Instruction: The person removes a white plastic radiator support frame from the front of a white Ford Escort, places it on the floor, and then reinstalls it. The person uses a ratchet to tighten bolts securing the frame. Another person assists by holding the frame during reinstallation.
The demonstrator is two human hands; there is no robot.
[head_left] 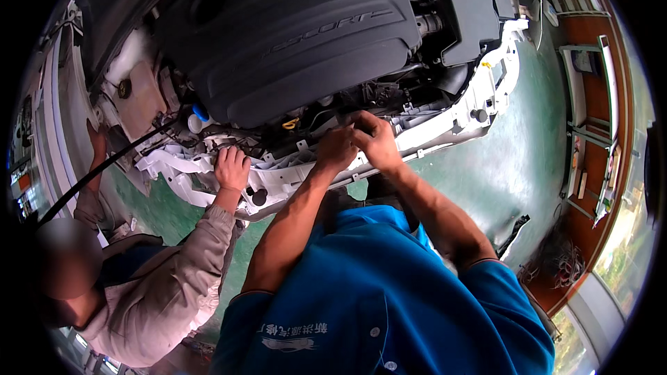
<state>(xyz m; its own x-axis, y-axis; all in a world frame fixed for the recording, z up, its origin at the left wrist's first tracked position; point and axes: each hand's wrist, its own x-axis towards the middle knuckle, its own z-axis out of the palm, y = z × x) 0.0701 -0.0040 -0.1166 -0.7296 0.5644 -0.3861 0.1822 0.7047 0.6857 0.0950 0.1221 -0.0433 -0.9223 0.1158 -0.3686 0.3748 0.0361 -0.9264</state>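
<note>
White plastic is what my hands are on: the front frame (445, 125) of a car with its hood up. My left hand (335, 147) lies on the top edge of this frame, fingers curled down over something small that I cannot see. My right hand (375, 140) is right beside it, touching it, with the fingers bent and the tips pressed into the dark gap just past the frame. I cannot tell if they pinch a clip or a bolt, because my own knuckles hide it.

Just above my hands sits the big black engine cover (292, 28). A little to the left of my left hand I see a small yellow loop (290, 123), and further left a blue cap (200, 112).

Another person in a tan sleeve (187, 271) stands well to my left. That person's hand (231, 168) is spread flat on the same white frame, apart from mine.

To do this well, I think I should keep my left hand still so the small part does not slip down into the dark gap. My right fingertips should work slowly and by feel, since I cannot see under them. I should not push hard on the thin plastic, which could crack.
</note>
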